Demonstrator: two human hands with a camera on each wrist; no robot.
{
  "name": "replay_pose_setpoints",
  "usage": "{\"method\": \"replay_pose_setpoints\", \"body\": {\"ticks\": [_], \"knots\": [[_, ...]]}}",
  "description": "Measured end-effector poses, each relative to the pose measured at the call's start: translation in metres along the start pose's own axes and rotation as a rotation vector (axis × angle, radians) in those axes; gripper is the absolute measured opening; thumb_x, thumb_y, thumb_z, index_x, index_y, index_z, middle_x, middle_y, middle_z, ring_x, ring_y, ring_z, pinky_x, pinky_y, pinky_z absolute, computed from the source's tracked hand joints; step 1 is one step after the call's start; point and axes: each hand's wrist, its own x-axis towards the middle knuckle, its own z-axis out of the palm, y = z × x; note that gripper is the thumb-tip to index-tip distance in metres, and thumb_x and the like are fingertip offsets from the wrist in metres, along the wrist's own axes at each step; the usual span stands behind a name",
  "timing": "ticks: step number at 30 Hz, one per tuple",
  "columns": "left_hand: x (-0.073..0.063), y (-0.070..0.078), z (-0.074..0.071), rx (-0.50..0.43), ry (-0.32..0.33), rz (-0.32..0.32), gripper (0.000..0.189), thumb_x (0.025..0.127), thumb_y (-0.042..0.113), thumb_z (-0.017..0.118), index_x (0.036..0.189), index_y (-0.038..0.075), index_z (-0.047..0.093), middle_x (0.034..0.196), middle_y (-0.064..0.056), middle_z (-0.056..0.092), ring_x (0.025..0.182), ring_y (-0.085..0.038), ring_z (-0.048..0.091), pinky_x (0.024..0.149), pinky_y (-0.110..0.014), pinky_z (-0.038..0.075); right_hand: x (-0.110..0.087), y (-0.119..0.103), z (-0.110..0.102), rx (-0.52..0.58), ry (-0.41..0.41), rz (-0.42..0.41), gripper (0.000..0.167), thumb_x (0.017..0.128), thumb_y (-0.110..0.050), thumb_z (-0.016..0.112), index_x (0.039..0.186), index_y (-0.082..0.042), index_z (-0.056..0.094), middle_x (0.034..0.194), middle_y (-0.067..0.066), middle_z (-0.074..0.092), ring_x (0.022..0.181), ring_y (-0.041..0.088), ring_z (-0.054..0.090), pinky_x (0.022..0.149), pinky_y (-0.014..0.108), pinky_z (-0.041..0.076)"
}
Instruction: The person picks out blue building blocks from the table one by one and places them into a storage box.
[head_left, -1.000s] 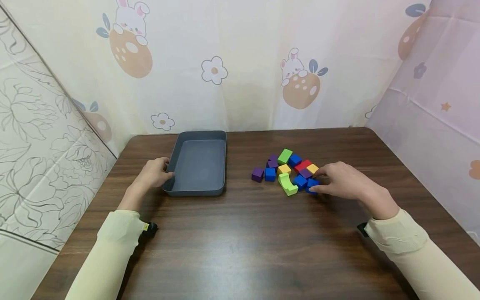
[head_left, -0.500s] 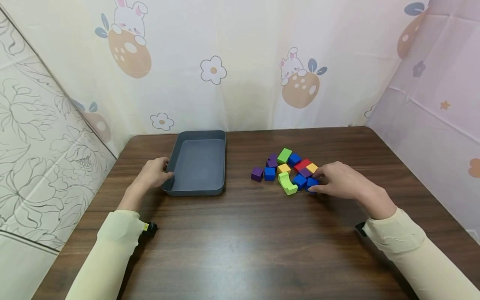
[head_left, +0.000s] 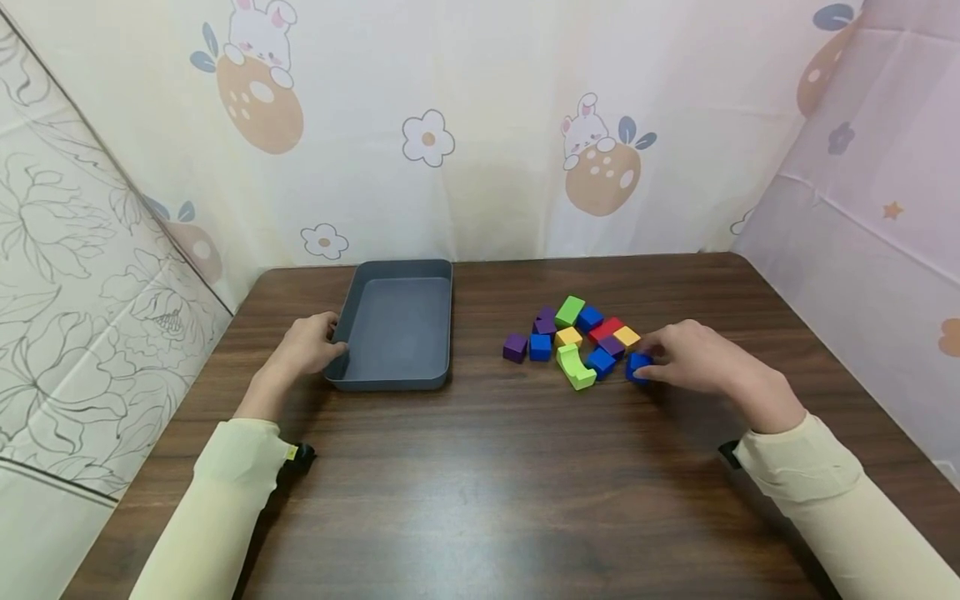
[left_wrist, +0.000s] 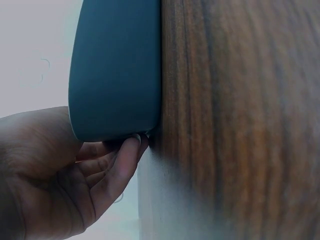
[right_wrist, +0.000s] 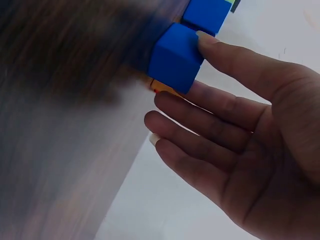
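Observation:
My right hand [head_left: 693, 358] pinches a blue block [head_left: 637, 367] between thumb and fingers at the right end of a group of coloured blocks. In the right wrist view the thumb lies on one face of that blue block [right_wrist: 176, 57], with the fingers curving behind it. My left hand [head_left: 306, 346] grips the near left side of a dark grey tray [head_left: 393, 386], thumb over the rim. Seen from the left wrist, the fingers lie against the outer wall of the tray [left_wrist: 115, 75]. Nothing lies inside the tray.
Beside the held block are another blue block [head_left: 601, 362], a yellow block [head_left: 627, 337], a red block [head_left: 604, 331] and a light green arch [head_left: 574, 368]. Purple blocks [head_left: 515, 347] lie farther left. A patterned curtain [head_left: 495, 125] stands behind the brown table [head_left: 465, 467].
My right hand has drawn the blue block slightly to the right, away from the other blocks, leaving a gap. My left hand and the tray stay in place.

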Motion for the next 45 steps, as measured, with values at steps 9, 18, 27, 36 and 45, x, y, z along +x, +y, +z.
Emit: {"method": "replay_pose_setpoints", "body": {"ticks": [9, 18, 27, 36, 45], "knots": [[-0.001, 0.002, -0.002, -0.005, -0.007, -0.005, 0.053, 0.102, 0.013, 0.066, 0.145, -0.015, 0.049, 0.132, -0.038, 0.061, 0.120, -0.052, 0.061, 0.098, -0.061, 0.052, -0.004, 0.014, -0.005, -0.019, 0.001, 0.031, 0.042, 0.092, -0.028, 0.084, 0.110, 0.009, 0.075, 0.086, 0.002, 0.072, 0.073, 0.018, 0.059, 0.068, 0.040, 0.057], [-0.001, 0.001, -0.001, -0.011, -0.003, -0.009, 0.053, 0.102, 0.012, 0.066, 0.145, -0.015, 0.049, 0.130, -0.037, 0.062, 0.118, -0.050, 0.063, 0.096, -0.060, 0.053, 0.000, 0.011, 0.000, 0.006, 0.019, -0.015, 0.039, 0.089, -0.026, 0.087, 0.112, 0.004, 0.076, 0.093, 0.006, 0.074, 0.077, 0.018, 0.062, 0.074, 0.046, 0.062], [0.000, -0.001, 0.001, -0.009, -0.006, -0.005, 0.051, 0.102, 0.013, 0.066, 0.143, -0.014, 0.050, 0.129, -0.036, 0.063, 0.117, -0.050, 0.063, 0.095, -0.059, 0.054, 0.003, 0.010, 0.006, -0.005, 0.028, -0.031, 0.035, 0.087, -0.018, 0.089, 0.114, 0.002, 0.077, 0.106, 0.015, 0.076, 0.087, 0.024, 0.067, 0.083, 0.056, 0.061], [0.000, 0.001, 0.000, -0.017, 0.004, -0.009, 0.049, 0.102, 0.012, 0.066, 0.142, -0.013, 0.052, 0.128, -0.035, 0.065, 0.114, -0.047, 0.066, 0.094, -0.058, 0.055, 0.002, 0.009, 0.005, -0.008, 0.010, -0.009, 0.035, 0.087, -0.016, 0.089, 0.115, 0.001, 0.077, 0.108, 0.017, 0.076, 0.092, 0.029, 0.069, 0.085, 0.058, 0.060], [0.000, 0.001, 0.000, -0.016, 0.001, -0.012, 0.049, 0.102, 0.012, 0.066, 0.141, -0.014, 0.052, 0.127, -0.035, 0.065, 0.112, -0.047, 0.066, 0.093, -0.057, 0.055, 0.001, 0.006, 0.004, -0.004, -0.002, 0.004, 0.035, 0.087, -0.015, 0.089, 0.116, 0.000, 0.077, 0.108, 0.018, 0.075, 0.092, 0.029, 0.069, 0.085, 0.058, 0.060]]}}
